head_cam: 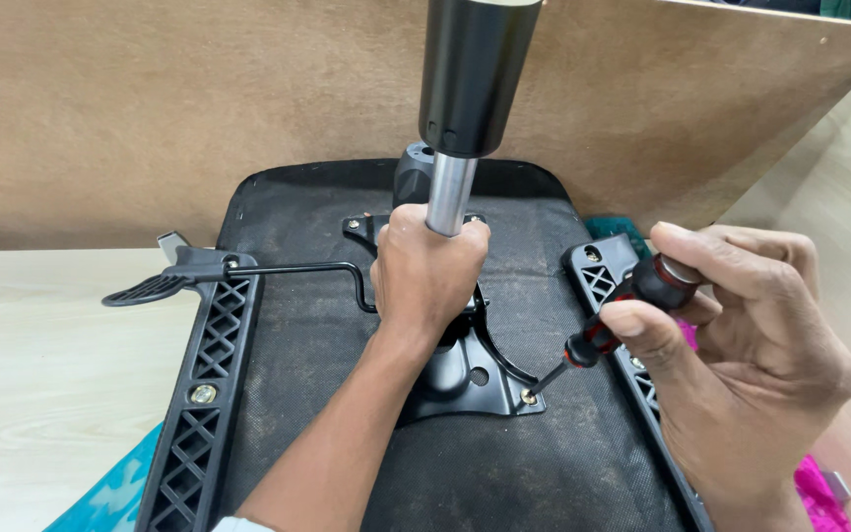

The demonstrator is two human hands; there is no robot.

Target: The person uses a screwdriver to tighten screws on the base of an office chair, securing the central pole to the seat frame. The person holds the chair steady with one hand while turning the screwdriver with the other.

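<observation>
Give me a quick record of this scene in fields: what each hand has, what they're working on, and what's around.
left hand: wrapped around the silver gas-lift column of an upturned chair seat
right hand: holds a red and black screwdriver
screwdriver tip: on a screw at the corner of the black mounting plate
lever: black, sticks out to the left
armrest brackets: black lattice, bolted to both sides
surface: pale wood table, brown board behind
</observation>
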